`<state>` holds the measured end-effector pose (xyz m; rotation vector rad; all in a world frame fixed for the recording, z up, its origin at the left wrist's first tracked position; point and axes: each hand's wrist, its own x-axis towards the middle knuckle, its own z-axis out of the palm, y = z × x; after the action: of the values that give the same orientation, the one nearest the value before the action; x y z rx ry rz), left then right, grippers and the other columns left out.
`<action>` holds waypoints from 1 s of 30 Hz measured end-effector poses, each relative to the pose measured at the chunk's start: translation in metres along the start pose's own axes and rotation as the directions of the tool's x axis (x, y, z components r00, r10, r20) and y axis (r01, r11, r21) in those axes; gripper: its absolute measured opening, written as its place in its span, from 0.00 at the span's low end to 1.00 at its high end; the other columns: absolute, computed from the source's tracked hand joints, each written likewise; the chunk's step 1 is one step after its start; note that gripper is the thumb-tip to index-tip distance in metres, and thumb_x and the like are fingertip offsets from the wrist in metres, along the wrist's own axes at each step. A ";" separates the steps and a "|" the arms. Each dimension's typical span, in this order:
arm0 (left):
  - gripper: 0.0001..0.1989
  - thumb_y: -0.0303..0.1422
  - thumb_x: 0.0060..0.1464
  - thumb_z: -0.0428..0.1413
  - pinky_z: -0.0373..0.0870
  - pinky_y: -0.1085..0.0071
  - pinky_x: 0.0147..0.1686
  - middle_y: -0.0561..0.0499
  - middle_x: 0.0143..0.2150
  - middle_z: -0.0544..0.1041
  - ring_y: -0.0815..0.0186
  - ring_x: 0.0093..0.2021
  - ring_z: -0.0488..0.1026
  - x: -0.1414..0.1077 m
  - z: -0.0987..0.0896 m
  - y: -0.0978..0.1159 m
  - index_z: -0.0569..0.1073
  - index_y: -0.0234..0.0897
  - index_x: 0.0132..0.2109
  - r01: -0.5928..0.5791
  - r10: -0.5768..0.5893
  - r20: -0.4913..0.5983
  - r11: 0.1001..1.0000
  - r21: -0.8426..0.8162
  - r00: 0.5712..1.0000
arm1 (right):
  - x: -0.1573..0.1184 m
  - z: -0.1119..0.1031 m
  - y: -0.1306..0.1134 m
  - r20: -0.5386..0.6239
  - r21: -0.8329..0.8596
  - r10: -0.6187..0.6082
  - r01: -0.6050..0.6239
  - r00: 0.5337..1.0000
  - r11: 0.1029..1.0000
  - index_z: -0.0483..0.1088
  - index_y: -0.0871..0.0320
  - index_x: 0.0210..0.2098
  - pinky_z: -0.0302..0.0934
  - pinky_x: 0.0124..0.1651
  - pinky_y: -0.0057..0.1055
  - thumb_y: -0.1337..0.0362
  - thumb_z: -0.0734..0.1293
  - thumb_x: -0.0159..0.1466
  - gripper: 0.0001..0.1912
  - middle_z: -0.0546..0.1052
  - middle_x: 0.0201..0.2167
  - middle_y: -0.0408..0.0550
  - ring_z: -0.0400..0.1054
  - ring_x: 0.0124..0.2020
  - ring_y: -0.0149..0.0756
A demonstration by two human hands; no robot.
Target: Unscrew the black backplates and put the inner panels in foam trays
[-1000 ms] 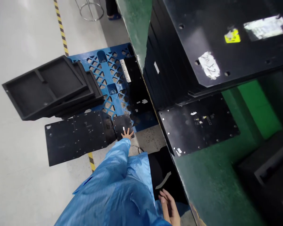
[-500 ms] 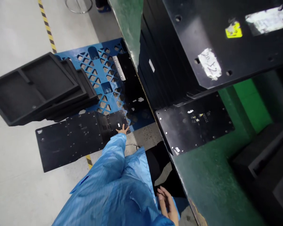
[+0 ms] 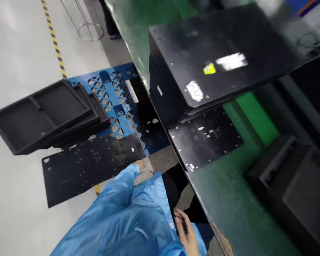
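My left hand [image 3: 140, 164] is at the near edge of a long black panel [image 3: 96, 156], by its narrower right end. Its fingers look folded together, and anything within them is too small to make out. The panel has rows of small holes, a slotted bend and a white label. Low in the view, beside the table edge, my right hand [image 3: 185, 229] has loosely bent fingers, partly apart, with nothing seen in them. Up and right of it, a flat black plate [image 3: 205, 142] with white and yellow marks lies on the green table [image 3: 224, 199].
A tall stack of black plates [image 3: 208, 60] stands on the table, with a dark bulky object [image 3: 296, 192] at the right. Black trays [image 3: 40, 117] and a blue pallet [image 3: 112, 92] holding another black part [image 3: 144, 106] lie left. A person's foot [image 3: 114, 36] shows above.
My left hand has drawn back from the panel's surface to its near edge, and its spread fingers have folded. The view has shifted, bringing more of the stack into sight. My right hand looks much the same.
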<state>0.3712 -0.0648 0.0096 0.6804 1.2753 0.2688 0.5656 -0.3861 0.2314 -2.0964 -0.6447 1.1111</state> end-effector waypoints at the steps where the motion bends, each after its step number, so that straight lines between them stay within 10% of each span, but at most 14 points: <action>1: 0.20 0.41 0.68 0.65 0.71 0.45 0.68 0.42 0.68 0.75 0.46 0.69 0.72 -0.016 0.007 0.003 0.78 0.37 0.61 -0.033 0.033 0.001 0.999 0.014 0.999 | 0.004 0.003 -0.004 0.004 0.009 -0.021 0.021 1.000 1.000 0.85 0.52 0.53 0.80 0.52 0.39 0.35 0.75 0.63 0.31 0.87 0.49 0.57 0.84 0.50 0.54; 6: 0.16 0.34 0.64 0.65 0.52 0.55 0.81 0.44 0.75 0.69 0.50 0.81 0.55 -0.094 0.044 0.022 0.79 0.45 0.58 -0.302 0.302 0.011 0.950 0.083 0.953 | 0.021 0.021 -0.034 -0.014 0.040 -0.159 0.160 0.987 0.986 0.84 0.53 0.55 0.79 0.54 0.40 0.39 0.72 0.69 0.28 0.87 0.51 0.58 0.83 0.52 0.52; 10: 0.18 0.41 0.61 0.67 0.50 0.48 0.82 0.42 0.75 0.68 0.43 0.83 0.50 -0.156 0.064 0.077 0.79 0.45 0.56 -0.605 0.608 0.003 0.790 0.100 0.794 | 0.019 0.025 -0.049 -0.037 0.106 -0.254 0.256 0.967 0.961 0.84 0.53 0.56 0.77 0.56 0.42 0.41 0.70 0.72 0.26 0.87 0.50 0.58 0.83 0.52 0.51; 14: 0.40 0.43 0.47 0.78 0.40 0.38 0.82 0.47 0.82 0.57 0.33 0.84 0.34 -0.200 0.100 0.162 0.77 0.46 0.66 -0.798 0.691 0.399 0.535 0.278 0.602 | -0.001 0.025 -0.041 -0.090 0.151 -0.268 0.279 0.959 0.948 0.84 0.52 0.55 0.77 0.56 0.44 0.41 0.70 0.72 0.25 0.87 0.49 0.57 0.83 0.50 0.51; 17: 0.51 0.43 0.42 0.81 0.33 0.36 0.81 0.50 0.84 0.51 0.33 0.84 0.26 -0.214 0.127 0.194 0.73 0.47 0.72 -0.819 0.607 0.555 0.481 0.313 0.569 | -0.023 0.024 -0.022 -0.165 0.190 -0.238 0.268 0.957 0.945 0.84 0.51 0.55 0.76 0.57 0.45 0.41 0.69 0.73 0.24 0.86 0.50 0.56 0.82 0.51 0.51; 21: 0.49 0.43 0.38 0.82 0.31 0.47 0.83 0.52 0.82 0.59 0.39 0.85 0.37 -0.212 0.124 0.175 0.76 0.55 0.69 -0.854 0.675 0.529 0.349 0.386 0.514 | -0.056 0.007 0.005 -0.303 0.248 -0.189 0.269 0.934 0.931 0.84 0.50 0.53 0.75 0.56 0.45 0.39 0.71 0.70 0.25 0.87 0.48 0.54 0.82 0.50 0.52; 25: 0.28 0.41 0.63 0.65 0.42 0.51 0.82 0.52 0.75 0.72 0.48 0.78 0.63 -0.199 0.092 0.127 0.77 0.59 0.69 -0.852 0.810 0.548 -0.123 0.508 0.210 | -0.090 -0.061 0.029 -0.398 0.255 -0.188 0.305 0.898 0.917 0.82 0.51 0.54 0.74 0.54 0.44 0.40 0.70 0.71 0.25 0.86 0.42 0.51 0.81 0.45 0.49; 27: 0.28 0.33 0.68 0.57 0.51 0.52 0.79 0.49 0.73 0.75 0.51 0.74 0.70 -0.198 0.078 0.104 0.75 0.54 0.72 -0.771 0.811 0.584 -0.357 0.526 0.023 | -0.107 -0.115 0.046 -0.538 0.221 -0.174 0.337 0.825 0.915 0.80 0.53 0.56 0.74 0.53 0.45 0.39 0.68 0.72 0.27 0.85 0.41 0.53 0.81 0.44 0.49; 30: 0.35 0.29 0.67 0.55 0.61 0.55 0.71 0.48 0.70 0.78 0.52 0.68 0.77 -0.211 0.065 0.077 0.66 0.58 0.78 -0.664 0.749 0.648 -0.556 0.500 -0.139 | -0.130 -0.198 0.082 -0.869 -0.019 -0.148 0.266 0.473 0.964 0.77 0.54 0.56 0.70 0.61 0.51 0.40 0.64 0.74 0.27 0.83 0.52 0.59 0.78 0.53 0.53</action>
<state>0.3842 -0.1396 0.2305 2.7371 0.3855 1.0833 0.6764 -0.5936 0.3192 -2.0493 -0.2802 -0.1503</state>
